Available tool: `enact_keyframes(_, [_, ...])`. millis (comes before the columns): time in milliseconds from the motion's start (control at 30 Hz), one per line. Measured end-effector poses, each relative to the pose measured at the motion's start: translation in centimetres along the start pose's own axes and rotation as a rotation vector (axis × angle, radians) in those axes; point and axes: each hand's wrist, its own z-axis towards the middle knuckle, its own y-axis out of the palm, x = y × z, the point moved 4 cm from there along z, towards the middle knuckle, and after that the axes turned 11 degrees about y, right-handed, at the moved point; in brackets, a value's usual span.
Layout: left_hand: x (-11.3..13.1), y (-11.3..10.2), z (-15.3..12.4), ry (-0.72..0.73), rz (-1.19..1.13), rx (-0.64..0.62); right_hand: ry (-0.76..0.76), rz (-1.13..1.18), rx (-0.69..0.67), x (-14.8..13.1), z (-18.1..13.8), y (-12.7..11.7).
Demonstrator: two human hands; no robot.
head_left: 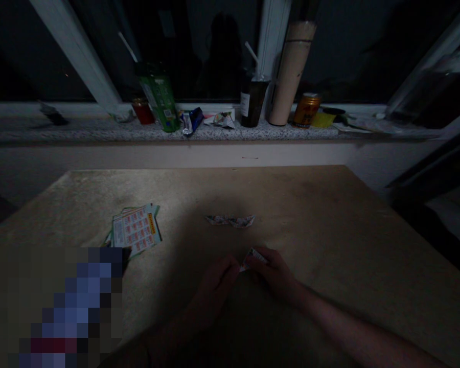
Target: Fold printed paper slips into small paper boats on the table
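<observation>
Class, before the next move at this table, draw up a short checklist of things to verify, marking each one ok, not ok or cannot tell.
1. Paper in hand: ok. The right hand holds a small printed paper.
2. Left-hand grip: cannot tell. The left hand has its fingertips at the paper's edge, but it is too dark to see a pinch.
3. Folded pieces out of the way: ok. The folded paper shapes lie on the table beyond the hands.
4. Cups away from the paper: ok. The green cup and dark cup stand on the windowsill.
5. Light on the hands: not ok. They sit in deep shadow.
</observation>
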Motion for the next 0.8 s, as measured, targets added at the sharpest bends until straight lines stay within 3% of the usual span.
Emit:
enact_keyframes(333, [0.67,0.11,0.22,0.031,0.019,-0.073,-0.031,-0.032,-0.036,-0.32,-0.10,0.29])
enact_keyframes(800, [0.00,-0.45,-0.05,-0.067,-0.098,0.089,-0.008,-0.015,-0.052,-0.22,-0.15,0.21])
